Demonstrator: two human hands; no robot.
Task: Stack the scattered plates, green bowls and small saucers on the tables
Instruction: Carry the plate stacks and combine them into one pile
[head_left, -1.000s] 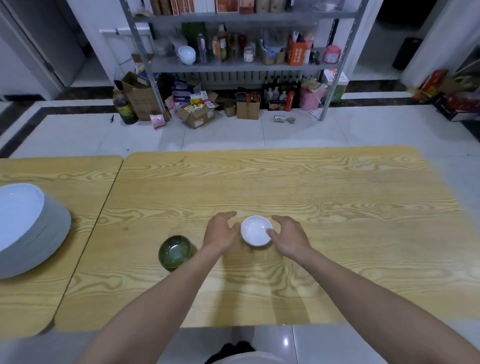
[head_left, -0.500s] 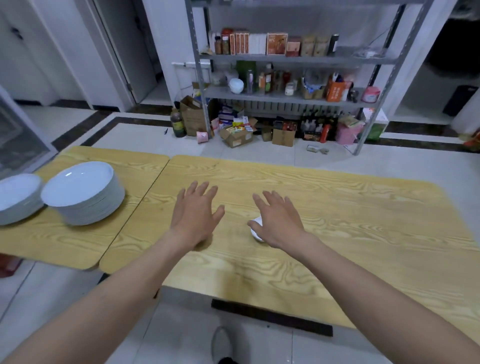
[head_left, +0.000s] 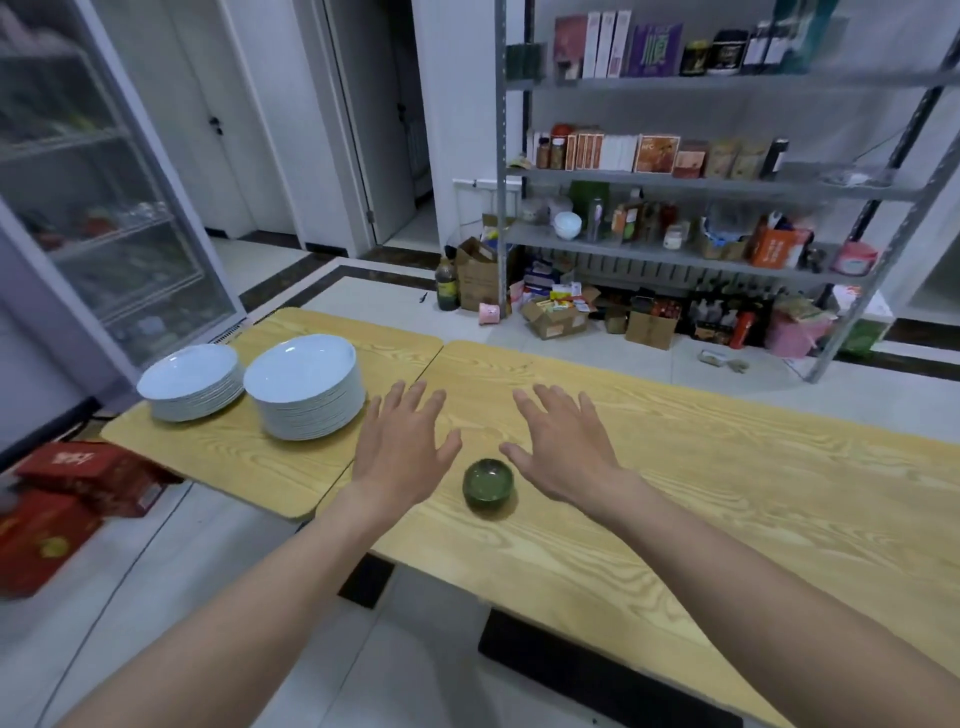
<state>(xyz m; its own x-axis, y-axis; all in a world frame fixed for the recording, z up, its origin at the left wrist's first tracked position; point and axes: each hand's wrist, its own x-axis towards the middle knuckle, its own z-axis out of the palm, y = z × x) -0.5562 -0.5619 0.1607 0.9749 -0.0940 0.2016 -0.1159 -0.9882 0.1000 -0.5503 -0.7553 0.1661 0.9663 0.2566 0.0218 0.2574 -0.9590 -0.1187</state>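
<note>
green bowl (head_left: 488, 486) sat between left hand (head_left: 402, 447) and right hand (head_left: 561, 447), both spread and empty. gripping its rim seemed next.

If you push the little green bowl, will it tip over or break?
The green bowl looks glossy, like glazed ceramic, so it is probably stiff and could chip if dropped. It sits upright and squat on the smooth table, so a push would likely slide it rather than tip it. Its shiny sides may feel slippery.
</note>
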